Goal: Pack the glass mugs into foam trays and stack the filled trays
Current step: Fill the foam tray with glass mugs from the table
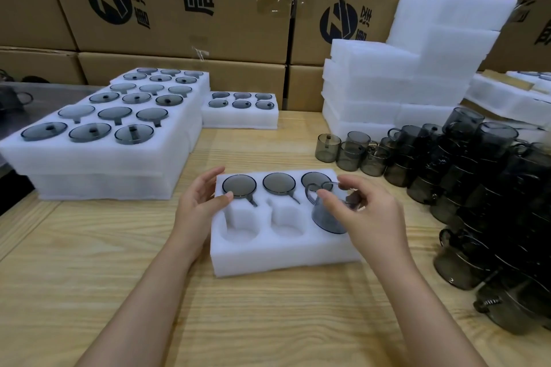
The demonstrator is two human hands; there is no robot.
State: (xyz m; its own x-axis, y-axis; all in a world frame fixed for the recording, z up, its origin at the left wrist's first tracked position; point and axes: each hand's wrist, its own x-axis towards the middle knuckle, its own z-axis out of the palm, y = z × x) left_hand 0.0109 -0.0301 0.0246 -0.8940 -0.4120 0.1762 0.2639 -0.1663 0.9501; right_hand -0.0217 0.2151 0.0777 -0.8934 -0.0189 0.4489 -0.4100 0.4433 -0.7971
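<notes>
A white foam tray [283, 259] lies on the wooden table in front of me. Its back row holds three smoky glass mugs [239, 185], bottoms up. The front left and front middle pockets [240, 225] are bare. My right hand [362, 214] grips a grey glass mug [326, 219] by its rim, tilted over the front right pocket, handle pointing back left. My left hand [202, 202] rests against the tray's left edge, thumb on the foam top, fingers relaxed.
Filled foam trays [98, 164] are stacked at the left, with one more [240, 121] behind. Blank foam trays [396, 80] are piled at the back right. Loose dark mugs [477, 188] crowd the right side. Cardboard boxes [179, 3] wall the back.
</notes>
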